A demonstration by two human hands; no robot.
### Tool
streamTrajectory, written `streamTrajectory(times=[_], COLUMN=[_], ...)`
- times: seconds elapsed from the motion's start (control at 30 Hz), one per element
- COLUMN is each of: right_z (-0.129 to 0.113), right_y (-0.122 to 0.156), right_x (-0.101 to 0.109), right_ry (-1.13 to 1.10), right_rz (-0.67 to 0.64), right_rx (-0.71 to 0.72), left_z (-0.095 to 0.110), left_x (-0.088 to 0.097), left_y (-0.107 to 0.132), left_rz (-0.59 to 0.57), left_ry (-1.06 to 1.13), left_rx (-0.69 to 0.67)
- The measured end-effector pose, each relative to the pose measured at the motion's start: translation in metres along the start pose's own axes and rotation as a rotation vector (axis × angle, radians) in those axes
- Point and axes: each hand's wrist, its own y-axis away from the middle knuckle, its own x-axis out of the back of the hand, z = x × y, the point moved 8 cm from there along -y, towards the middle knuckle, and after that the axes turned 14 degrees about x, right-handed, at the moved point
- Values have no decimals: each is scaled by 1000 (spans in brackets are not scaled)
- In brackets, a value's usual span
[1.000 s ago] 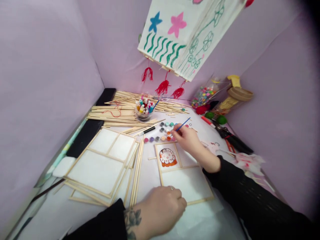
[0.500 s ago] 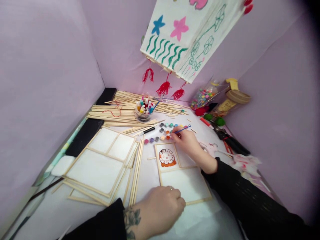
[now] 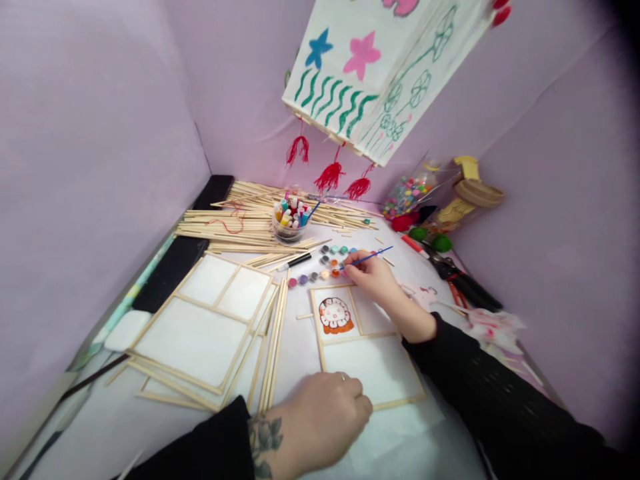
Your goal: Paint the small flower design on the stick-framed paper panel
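My right hand [image 3: 371,272] pinches a thin blue paintbrush [image 3: 373,255], its lower end over the small paint pots [image 3: 335,264]. Below it lies a paper panel framed in thin wooden sticks [image 3: 375,367], divided into three sections. In its upper left section is a round flower-like drawing [image 3: 335,315] with a face, dark outline and orange paint along the bottom. My left hand [image 3: 327,417] is closed at the panel's near left corner, fingers curled on the edge; its fingertips are hidden.
Left are stacked blank framed panels [image 3: 193,340] and loose sticks [image 3: 273,343]. Behind stand a cup of markers [image 3: 290,223] and piled sticks [image 3: 225,223]. A painted lantern [image 3: 345,73] with red tassels hangs above. Black-handled pliers [image 3: 465,283] and crumpled stained tissue [image 3: 493,327] lie right.
The paintbrush has tilted, its lower end now nearer the orange pot and its upper end farther right. My left hand stays at the panel's corner.
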Motion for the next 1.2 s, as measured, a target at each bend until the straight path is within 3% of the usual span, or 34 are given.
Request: streamTrajectory(times=[0.2,0.5,0.73,0.8,1.0,1.2], right_z=[4,-7,-28,-35,-65,-74], right_y=[2,12,58,69,80,83], right_x=[1,24,3,-3,-9,-12], right_ry=[-176,-444,-538,-442,-60,20], right_rz=[17,165,214,222,161,156], right_rx=[-81,-157,-100,-35,360,475], left_z=[1,1,2,2,4,4], left_x=[0,1,0,0,-1,2], left_y=[-2,-1,-3,-4,-3,-4], left_rz=[-14,-15,-46,-48,-72,-78], left_ry=[-7,-11,-8,-4,-4,-6], left_rx=[2,0,-11,-12,-18,-24])
